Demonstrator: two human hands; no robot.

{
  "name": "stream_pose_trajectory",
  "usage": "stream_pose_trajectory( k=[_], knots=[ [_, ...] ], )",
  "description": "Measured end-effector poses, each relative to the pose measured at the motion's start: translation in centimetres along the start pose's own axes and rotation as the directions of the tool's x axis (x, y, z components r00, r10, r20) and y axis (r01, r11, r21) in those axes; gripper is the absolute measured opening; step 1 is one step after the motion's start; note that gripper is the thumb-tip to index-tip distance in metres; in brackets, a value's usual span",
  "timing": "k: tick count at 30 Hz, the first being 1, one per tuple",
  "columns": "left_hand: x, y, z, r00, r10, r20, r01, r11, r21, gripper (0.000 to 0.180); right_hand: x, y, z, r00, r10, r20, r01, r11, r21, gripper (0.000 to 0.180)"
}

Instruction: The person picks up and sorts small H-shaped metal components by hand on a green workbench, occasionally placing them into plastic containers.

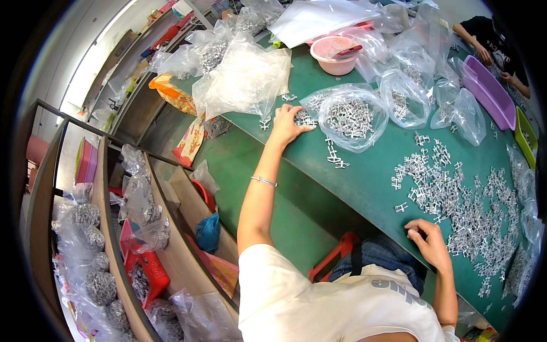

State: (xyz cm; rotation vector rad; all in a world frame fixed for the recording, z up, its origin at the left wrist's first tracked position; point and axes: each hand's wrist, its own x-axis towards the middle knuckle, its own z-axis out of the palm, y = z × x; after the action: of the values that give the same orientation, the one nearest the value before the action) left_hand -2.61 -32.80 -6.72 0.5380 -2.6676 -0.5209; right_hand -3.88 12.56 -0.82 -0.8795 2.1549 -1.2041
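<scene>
Loose parts (306, 118) are flanked by the left hand (289, 124), thumb and fingers parted; a bag (371, 138) is seen rightward. The right hand (428, 239) is curled beside a pile (456, 196); its hold cannot be told.

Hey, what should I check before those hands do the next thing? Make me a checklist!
1. Left hand at the small cluster of metal parts: ok.
2. Left hand gripping a piece: cannot tell, the hand hides some.
3. Clear bag beside it open: ok, its mouth is spread and metal parts show inside.
4. Loose parts all in one heap: not ok, a few strays lie just below the bag.
5. Right hand off the big heap: ok, it's beside it.
6. Co-worker's hand well apart: ok.
</scene>
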Motion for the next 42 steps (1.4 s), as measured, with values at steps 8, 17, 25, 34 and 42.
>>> stream_pose_trajectory(
  k=[8, 17, 25, 34, 42],
  knots=[
    [-1.4, -0.1, 1.0, 0.983, 0.030, -0.179, -0.072, 0.971, -0.230, 0.046, -0.1, -0.1, 0.1, 1.000, 0.008, 0.008, -0.008, 1.000, -0.002, 0.010],
    [-1.6, 0.4, 0.5, 0.932, -0.124, -0.340, -0.057, 0.878, -0.476, 0.031, 0.5, -0.5, 0.0, 0.999, 0.001, 0.053, 0.000, 1.000, -0.013, 0.010],
    [-0.8, -0.2, 0.6, 0.917, -0.129, -0.377, -0.069, 0.880, -0.470, 0.018, 2.6, -2.1, 0.3, 0.993, -0.081, 0.087, 0.084, 0.996, -0.033, 0.011],
    [-3.2, 9.5, -4.1, 0.885, -0.463, -0.040, 0.018, 0.120, -0.993, 0.022, 3.6, -3.0, 0.3, 0.988, -0.132, 0.086, 0.124, 0.989, 0.084, 0.017],
    [-11.6, 22.7, -3.6, 0.947, 0.028, 0.321, 0.321, 0.013, -0.947, 0.019, 4.5, -5.7, 1.1, 0.980, -0.140, -0.141, 0.193, 0.838, 0.510, 0.023]
  ],
)
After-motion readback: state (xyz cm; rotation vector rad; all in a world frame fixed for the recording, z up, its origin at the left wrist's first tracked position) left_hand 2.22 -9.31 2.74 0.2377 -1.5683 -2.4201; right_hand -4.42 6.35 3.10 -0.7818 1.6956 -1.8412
